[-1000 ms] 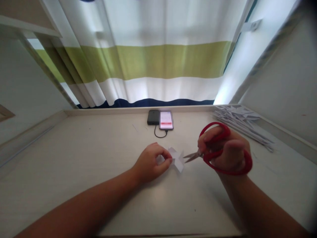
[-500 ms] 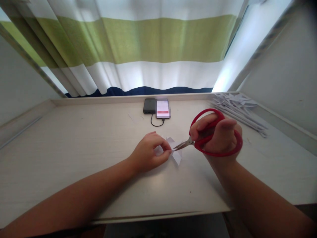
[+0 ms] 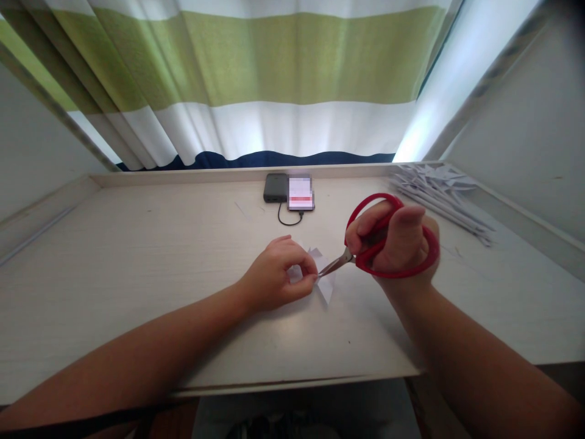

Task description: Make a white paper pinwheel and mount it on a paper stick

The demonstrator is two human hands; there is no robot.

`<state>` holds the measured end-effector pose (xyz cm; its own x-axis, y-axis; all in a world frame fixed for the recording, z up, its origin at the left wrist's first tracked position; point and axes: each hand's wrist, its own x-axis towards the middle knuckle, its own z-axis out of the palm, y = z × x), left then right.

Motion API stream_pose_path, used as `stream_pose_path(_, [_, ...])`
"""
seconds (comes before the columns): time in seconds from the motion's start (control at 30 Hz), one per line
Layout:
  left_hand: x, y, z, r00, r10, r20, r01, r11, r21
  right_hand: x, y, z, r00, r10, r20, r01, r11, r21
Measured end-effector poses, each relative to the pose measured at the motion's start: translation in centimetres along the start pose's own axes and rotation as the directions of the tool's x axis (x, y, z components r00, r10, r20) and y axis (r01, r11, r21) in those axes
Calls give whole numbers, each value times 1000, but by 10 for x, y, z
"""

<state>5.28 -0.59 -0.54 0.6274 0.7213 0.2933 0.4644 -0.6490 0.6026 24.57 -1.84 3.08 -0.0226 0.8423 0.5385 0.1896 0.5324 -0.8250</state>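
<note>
My left hand [image 3: 282, 275] pinches a small folded white paper piece [image 3: 325, 288] between thumb and forefinger, just over the table. Pointed paper flaps stick out to the right of the fingertips, and the rest is hidden behind the hand. My right hand [image 3: 402, 241] grips red-handled scissors [image 3: 400, 270], fingers and thumb through the loops. Their metal blades point down and left, with the tips at the paper right beside my left fingertips. The blades look nearly closed; whether they have paper between them is too small to tell.
A black power bank [image 3: 275, 188] and a phone [image 3: 300, 192] joined by a short cable lie at the table's back. Folded white paper strips [image 3: 439, 195] are heaped at the back right. A curtain [image 3: 292, 67] hangs behind the pale table [image 3: 150, 244].
The scissors have moved slightly left, and their blades have come closer together at the paper. My left hand keeps its pinch. The whole view has shifted a little.
</note>
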Motion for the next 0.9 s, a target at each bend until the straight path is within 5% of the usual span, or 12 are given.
stream_pose_path(0.73, [-1, -3, 0, 999, 14, 35, -14, 1000, 17, -1, -5, 0, 999, -42, -31, 42, 999, -26])
stream_pose_path(0.9, [-2, -7, 2, 1000, 2, 16, -2, 1000, -3, 1, -1, -9, 981, -177, -81, 166, 978, -124])
